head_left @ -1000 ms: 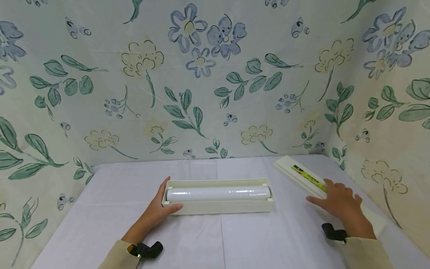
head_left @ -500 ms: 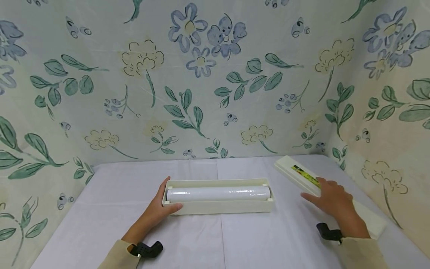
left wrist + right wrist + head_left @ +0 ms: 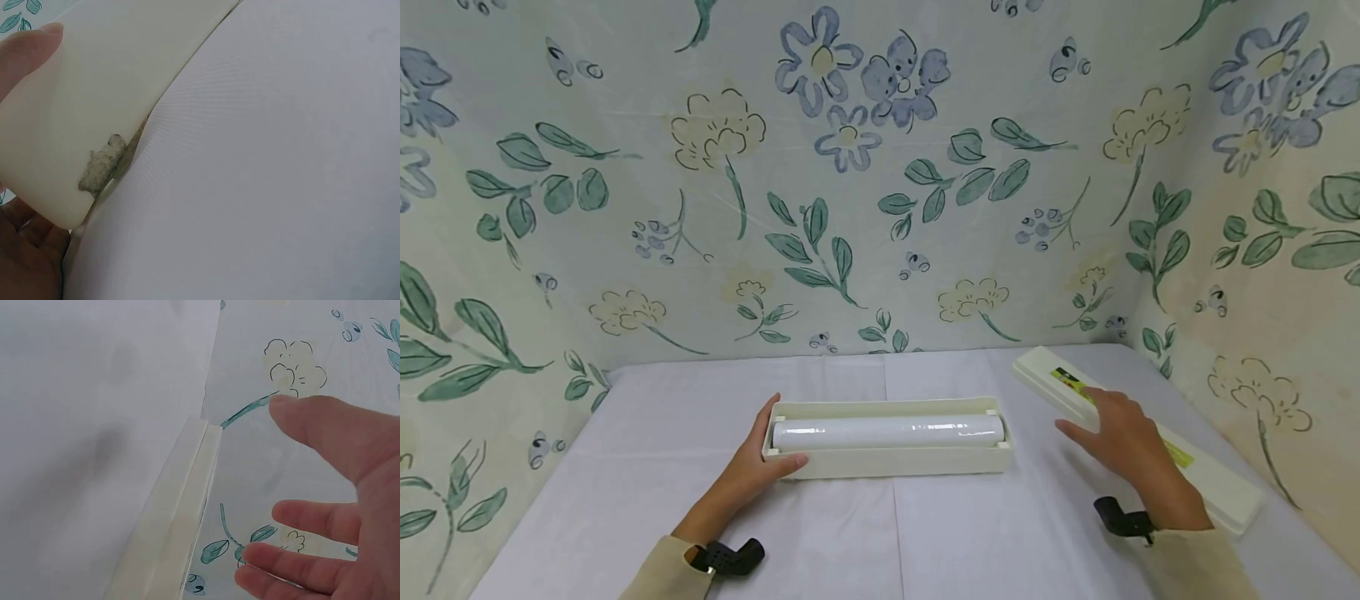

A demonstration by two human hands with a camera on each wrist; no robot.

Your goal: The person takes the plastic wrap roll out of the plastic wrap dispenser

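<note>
A long cream dispenser box (image 3: 895, 464) lies lengthwise across the cloth, its top uncovered. Inside rests a shiny white roll (image 3: 887, 432), which looks like cling film. My left hand (image 3: 751, 467) grips the box's left end, thumb on the front wall and fingers round the far side. In the left wrist view, a rough grey patch (image 3: 103, 167) marks the box wall near its lower edge. To the right, the cream lid (image 3: 1221, 483) with a yellow-green label lies at a slant. Above it hovers my right hand (image 3: 1123, 437), fingers spread and holding nothing; the right wrist view shows it apart from the lid.
A white cloth (image 3: 820, 542) covers the table. Floral fabric (image 3: 880, 208) hangs behind it and on both sides. The lid lies close to the right-hand fabric, with a stretch of cloth between it and the box.
My right hand has drifted left and slightly up along the lid, uncovering more of the lid's near end and label. The left hand, box, roll and lid have stayed put.
</note>
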